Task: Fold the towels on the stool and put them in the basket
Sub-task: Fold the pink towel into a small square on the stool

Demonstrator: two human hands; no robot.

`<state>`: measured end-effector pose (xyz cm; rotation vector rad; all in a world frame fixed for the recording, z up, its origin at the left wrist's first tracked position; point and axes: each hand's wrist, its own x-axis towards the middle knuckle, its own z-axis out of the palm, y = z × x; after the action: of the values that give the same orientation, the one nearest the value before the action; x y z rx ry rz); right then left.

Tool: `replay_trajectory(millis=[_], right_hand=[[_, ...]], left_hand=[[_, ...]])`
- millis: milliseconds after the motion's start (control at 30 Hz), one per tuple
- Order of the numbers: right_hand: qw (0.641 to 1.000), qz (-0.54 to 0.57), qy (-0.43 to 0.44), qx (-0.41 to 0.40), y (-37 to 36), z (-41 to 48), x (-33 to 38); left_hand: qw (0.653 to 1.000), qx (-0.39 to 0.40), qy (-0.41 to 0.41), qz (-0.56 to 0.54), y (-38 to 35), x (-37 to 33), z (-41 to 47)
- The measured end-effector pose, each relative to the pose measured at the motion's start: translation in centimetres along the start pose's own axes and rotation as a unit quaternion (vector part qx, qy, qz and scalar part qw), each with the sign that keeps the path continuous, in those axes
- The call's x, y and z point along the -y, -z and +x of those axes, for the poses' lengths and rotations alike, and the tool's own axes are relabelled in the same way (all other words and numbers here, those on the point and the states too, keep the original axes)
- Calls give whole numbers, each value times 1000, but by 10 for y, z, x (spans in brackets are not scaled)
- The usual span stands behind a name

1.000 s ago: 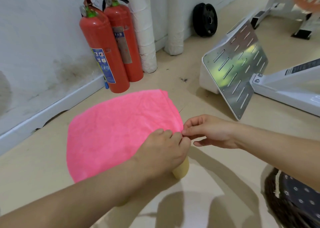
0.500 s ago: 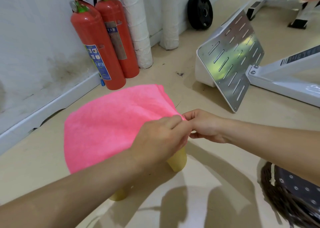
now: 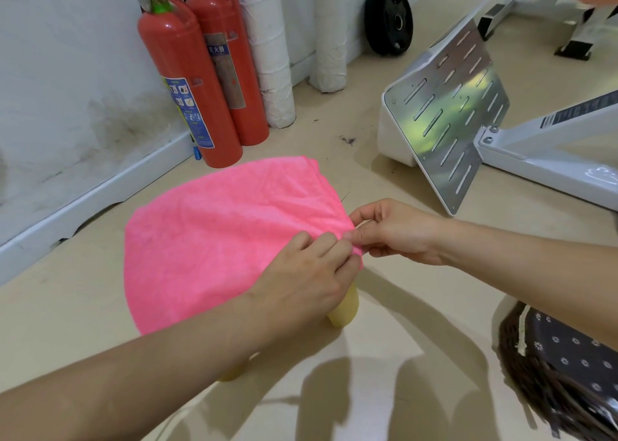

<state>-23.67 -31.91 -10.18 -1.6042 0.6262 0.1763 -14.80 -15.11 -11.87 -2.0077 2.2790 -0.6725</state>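
Pinching one bunched corner of the pink towel (image 3: 217, 233), left hand (image 3: 311, 270) and right hand (image 3: 398, 229) meet fingertip to fingertip; I cannot see the left thumb. Under the fingers, fuzzy cloth drapes the stool (image 3: 344, 310), hiding all but two rounded yellow legs. Below right of them: dark woven basket (image 3: 528, 383), cut off by the frame.

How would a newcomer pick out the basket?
Start at the white machine frame with the slotted metal plate. On the floor nearer the viewer, under the right forearm, sits the basket. It alone is dark brown wicker, lined with flower-dotted cloth.
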Motion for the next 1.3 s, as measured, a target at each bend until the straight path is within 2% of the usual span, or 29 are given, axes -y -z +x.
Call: replay_trajectory(millis=[233, 467, 667, 800, 900, 1000, 1100, 1167, 1300], right_hand=[[995, 77, -28, -49, -7, 1, -8], [984, 98, 30, -148, -17, -1, 0], [991, 65, 14, -119, 2, -4, 7], [994, -32, 63, -82, 14, -14, 17], [989, -111, 94, -12, 20, -24, 29], [971, -215, 81, 68, 24, -36, 41], [938, -327, 41, 110, 23, -47, 52], [908, -394, 19, 140, 19, -53, 60], [814, -542, -40, 206, 3, -62, 77]], left_hand=[[997, 73, 32, 0, 20, 14, -39], [978, 146, 147, -37, 43, 47, -99], [948, 172, 179, -198, 60, 67, -157], [884, 195, 270, -329, 75, 78, -157], [809, 191, 363, -422, 84, 87, -158], [758, 230, 350, -500, 94, 89, -159], [734, 244, 306, -555, 101, 86, -159], [712, 216, 298, -597, 103, 86, -159], [624, 183, 293, -701, 104, 91, -163]])
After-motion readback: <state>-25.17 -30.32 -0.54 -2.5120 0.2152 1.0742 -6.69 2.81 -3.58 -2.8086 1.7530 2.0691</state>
